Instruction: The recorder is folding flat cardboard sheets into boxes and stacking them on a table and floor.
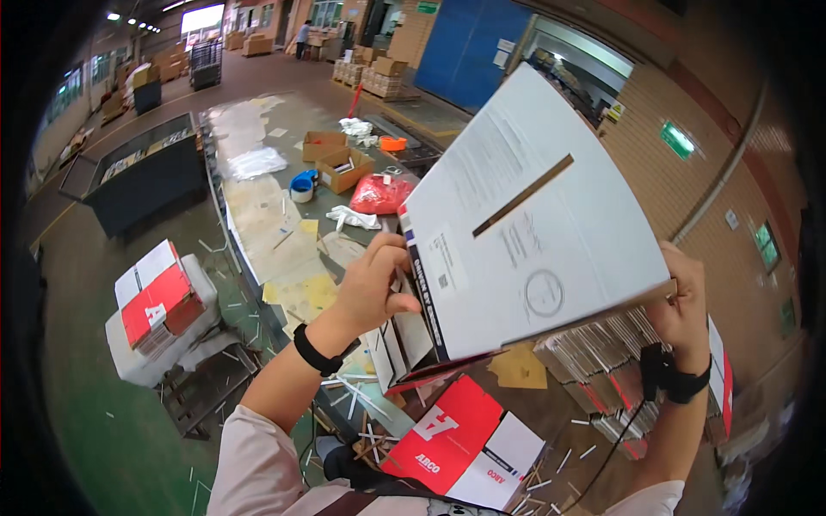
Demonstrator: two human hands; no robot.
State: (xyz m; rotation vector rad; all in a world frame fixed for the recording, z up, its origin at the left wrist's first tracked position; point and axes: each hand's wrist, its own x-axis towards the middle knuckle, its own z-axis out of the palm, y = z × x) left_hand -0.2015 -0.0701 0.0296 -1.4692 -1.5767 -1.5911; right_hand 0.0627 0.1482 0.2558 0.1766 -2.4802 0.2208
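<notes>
A large white cardboard carton (551, 232), partly folded, is held up tilted in front of me. Its upper panel has a narrow slot, faint print and a round mark, and a dark strip runs along the left edge. My left hand (374, 288) has its fingers curled on that left edge, the thumb pointing toward the opening beneath. At the right corner, my right hand (684, 301) grips the carton from outside. Below the panel, part of a red and white inner side shows. Under it lies a flat red and white carton (460, 439).
Stacked flat cartons (594, 370) stand at the right. The worktable (297, 211) bears a red bag (379, 194), a small open box (344, 172), a tape dispenser (302, 187) and white gloves (351, 218). Cartons on a wrapped stool (159, 301) stand left; cardboard scraps litter the floor.
</notes>
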